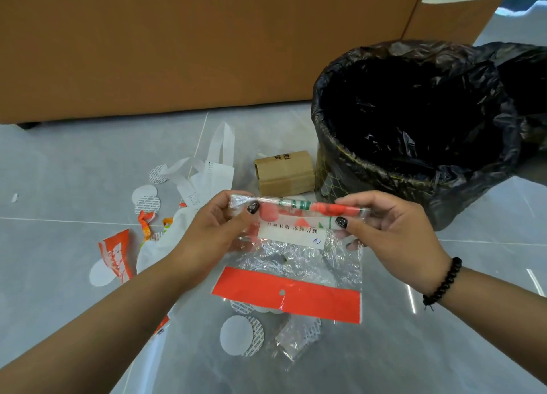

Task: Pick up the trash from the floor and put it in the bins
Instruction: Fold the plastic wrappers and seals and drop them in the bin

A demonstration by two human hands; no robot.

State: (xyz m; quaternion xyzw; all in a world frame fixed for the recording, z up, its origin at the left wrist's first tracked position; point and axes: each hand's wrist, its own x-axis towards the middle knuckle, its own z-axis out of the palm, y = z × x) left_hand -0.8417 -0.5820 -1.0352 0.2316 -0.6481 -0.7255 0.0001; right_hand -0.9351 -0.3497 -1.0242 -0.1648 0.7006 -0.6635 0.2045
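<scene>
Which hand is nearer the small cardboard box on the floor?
Left, narrowly. The left hand holds the clear plastic bag just below and left of the cardboard box; the right hand holds the bag's other end, farther right, before the bin.

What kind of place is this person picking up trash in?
Probably an indoor room, perhaps an office or shop. It has a glossy grey tiled floor, a plain brown furniture panel standing on it, and a bin lined with a black bag.

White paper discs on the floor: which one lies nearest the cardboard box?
The striped white disc at the upper left of the litter, beside the white fabric straps, is nearest the small cardboard box; the others lie lower.
</scene>
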